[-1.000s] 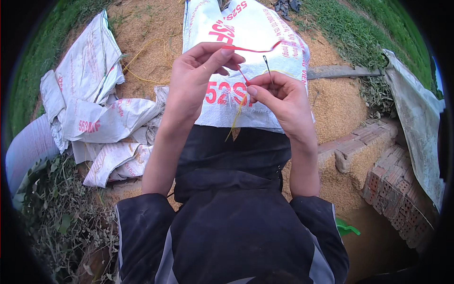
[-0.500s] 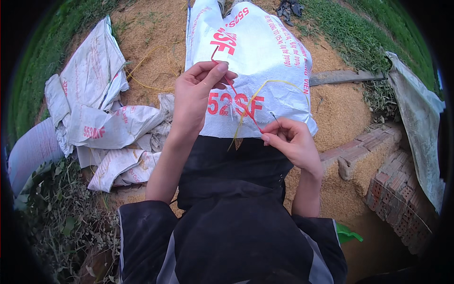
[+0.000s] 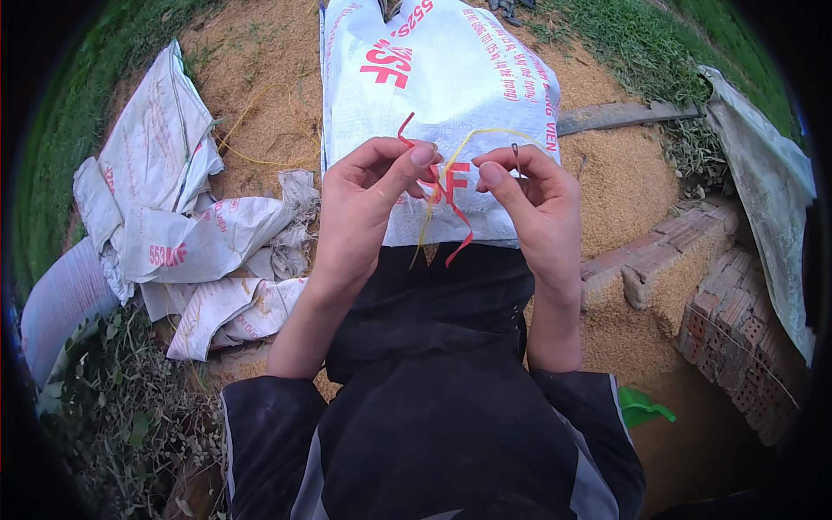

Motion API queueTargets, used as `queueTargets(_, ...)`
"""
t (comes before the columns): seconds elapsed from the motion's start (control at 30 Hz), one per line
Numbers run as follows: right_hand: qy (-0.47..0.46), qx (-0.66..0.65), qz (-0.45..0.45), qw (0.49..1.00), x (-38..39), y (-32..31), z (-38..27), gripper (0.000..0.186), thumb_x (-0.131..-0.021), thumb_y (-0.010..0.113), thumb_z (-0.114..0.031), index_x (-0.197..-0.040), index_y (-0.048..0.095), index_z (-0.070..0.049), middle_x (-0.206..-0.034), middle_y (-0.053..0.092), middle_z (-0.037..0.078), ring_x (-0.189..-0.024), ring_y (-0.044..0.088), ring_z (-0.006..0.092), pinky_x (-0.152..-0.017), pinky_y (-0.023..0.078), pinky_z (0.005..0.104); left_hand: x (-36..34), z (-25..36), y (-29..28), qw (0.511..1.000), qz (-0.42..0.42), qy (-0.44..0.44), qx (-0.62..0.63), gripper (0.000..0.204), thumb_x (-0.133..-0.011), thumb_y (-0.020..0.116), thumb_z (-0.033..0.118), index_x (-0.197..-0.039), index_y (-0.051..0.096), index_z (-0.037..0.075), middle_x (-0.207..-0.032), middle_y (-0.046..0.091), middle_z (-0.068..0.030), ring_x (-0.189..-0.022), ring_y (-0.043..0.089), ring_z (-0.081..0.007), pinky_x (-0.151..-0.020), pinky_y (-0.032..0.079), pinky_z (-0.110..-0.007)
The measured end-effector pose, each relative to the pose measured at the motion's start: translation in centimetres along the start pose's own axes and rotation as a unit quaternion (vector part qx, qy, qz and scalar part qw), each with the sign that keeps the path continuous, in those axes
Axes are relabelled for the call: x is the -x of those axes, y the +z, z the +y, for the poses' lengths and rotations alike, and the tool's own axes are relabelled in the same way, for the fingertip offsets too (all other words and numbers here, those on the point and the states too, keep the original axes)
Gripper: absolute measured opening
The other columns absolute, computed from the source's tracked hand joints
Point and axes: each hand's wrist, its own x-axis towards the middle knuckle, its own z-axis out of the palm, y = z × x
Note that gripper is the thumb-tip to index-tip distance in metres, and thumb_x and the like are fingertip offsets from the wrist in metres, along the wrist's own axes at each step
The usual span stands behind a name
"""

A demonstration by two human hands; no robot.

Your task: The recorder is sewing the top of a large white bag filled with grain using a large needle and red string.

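Observation:
My left hand (image 3: 364, 199) pinches a twisted red plastic strip (image 3: 459, 225), one end poking up above the fingers and the other dangling in a loose curl. A little to its right, my right hand (image 3: 542, 204) has its thumb and forefinger closed around a long dark needle (image 3: 516, 152), threaded with yellow thread (image 3: 481, 132). Beneath both hands lies a white woven sack (image 3: 433, 69) with red printing, over my lap and legs. Some yellow strands hang between the hands, partly hidden by the red strip.
Several crumpled white sacks (image 3: 156, 156) lie left on spilled grain (image 3: 624, 208). A bulging sack (image 3: 65, 312) is at the far left. At right are bricks (image 3: 728, 338), a long flat board (image 3: 624, 117), a draped pale sheet (image 3: 758, 208) and a green plastic object (image 3: 646, 407). Grass borders the pile.
My right hand rose and my left hand lowered, bringing them nearly level. The red strip, stretched between both hands half a second ago, now hangs loose from my left hand alone.

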Motion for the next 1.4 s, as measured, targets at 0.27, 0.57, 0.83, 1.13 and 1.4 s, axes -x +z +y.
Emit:
queueTargets(0.27,0.017,0.093,-0.004,0.996,1.2,-0.8,0.7,0.023,-0.09,0.075,-0.007,-0.109,0.066,0.003,-0.088,0.064,0.0,-0.055,0.038,-0.0046,-0.046,0.026,0.0157,-0.7,-0.5,-1.2,0.991,0.091,0.035,0.091,0.022,-0.095,0.071,0.016,-0.102,0.066,-0.004,-0.092,0.07,-0.0116,-0.077,0.068,-0.0135,-0.068,0.054,-0.025)
queueTargets(0.57,0.043,0.132,0.027,0.99,1.0,-1.8,3.3,0.02,-0.088,0.078,-0.009,-0.101,0.068,0.002,-0.083,0.056,-0.004,-0.056,0.036,-0.0033,-0.048,0.024,0.0164,-0.8,-0.8,-1.5,0.988,0.089,0.01,0.124,0.022,-0.096,0.07,0.015,-0.104,0.064,-0.005,-0.092,0.069,-0.0123,-0.078,0.07,-0.0155,-0.069,0.058,-0.026)
queueTargets(0.83,0.023,0.16,0.003,0.987,1.9,-3.6,1.9,0.012,-0.093,0.073,-0.011,-0.089,0.07,0.0,-0.078,0.05,-0.006,-0.063,0.037,0.0001,-0.055,0.027,0.0201,-1.2,-0.8,-3.5,0.986,0.124,0.025,0.105,0.026,-0.103,0.059,0.019,-0.113,0.062,-0.004,-0.1,0.068,-0.0113,-0.083,0.067,-0.0142,-0.075,0.056,-0.026)
queueTargets(1.13,0.096,0.17,-0.066,0.979,3.8,-5.3,2.1,0.015,-0.094,0.071,-0.013,-0.088,0.071,0.0,-0.074,0.052,-0.006,-0.063,0.037,0.0021,-0.057,0.028,0.0224,-1.1,-2.0,-3.2,0.985,0.116,0.022,0.127,0.027,-0.103,0.058,0.018,-0.117,0.062,-0.004,-0.103,0.068,-0.0108,-0.085,0.064,-0.0117,-0.077,0.055,-0.024)
queueTargets(1.4,0.12,0.163,-0.114,0.973,4.6,-5.7,1.8,0.016,-0.093,0.072,-0.014,-0.085,0.07,0.0,-0.071,0.051,-0.006,-0.063,0.037,0.0013,-0.056,0.029,0.0218,-1.4,-2.1,-3.3,0.978,0.146,0.06,0.137,0.022,-0.097,0.067,0.014,-0.11,0.065,-0.004,-0.096,0.07,-0.0126,-0.077,0.064,-0.0104,-0.069,0.054,-0.023)
